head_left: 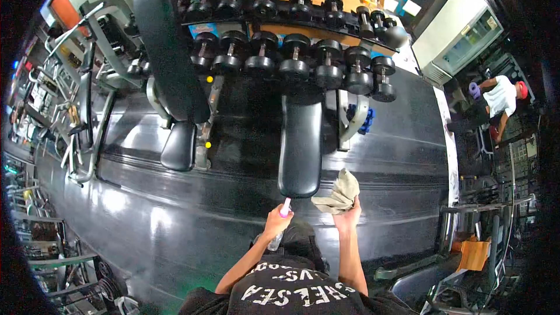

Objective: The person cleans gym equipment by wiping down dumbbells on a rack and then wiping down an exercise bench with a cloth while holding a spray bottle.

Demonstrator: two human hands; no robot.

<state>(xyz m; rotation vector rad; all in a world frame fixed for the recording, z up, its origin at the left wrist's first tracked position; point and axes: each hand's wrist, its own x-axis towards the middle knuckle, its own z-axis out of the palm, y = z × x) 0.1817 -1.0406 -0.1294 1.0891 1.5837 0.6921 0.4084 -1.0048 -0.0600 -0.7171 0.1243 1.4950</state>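
My left hand [275, 223] is wrapped round a spray bottle [285, 207] with a white and pink top; its clear body hangs below, partly hidden by the hand. A crumpled beige cloth [340, 194] is gripped in my right hand [349, 217]. Straight ahead, between and just beyond both hands, lies a flat black padded bench [300, 146]. Neither hand touches the pad. To its left stands a second bench with a raised backrest [169, 46] and a small seat pad [179, 147].
Two tiers of black dumbbells [294, 56] fill a rack past the benches. Weight machines [87, 81] crowd the left side. At right, a person in a white shirt [500, 95] bends beyond a white floor strip [448, 140]. A glass-door fridge [466, 32] stands behind.
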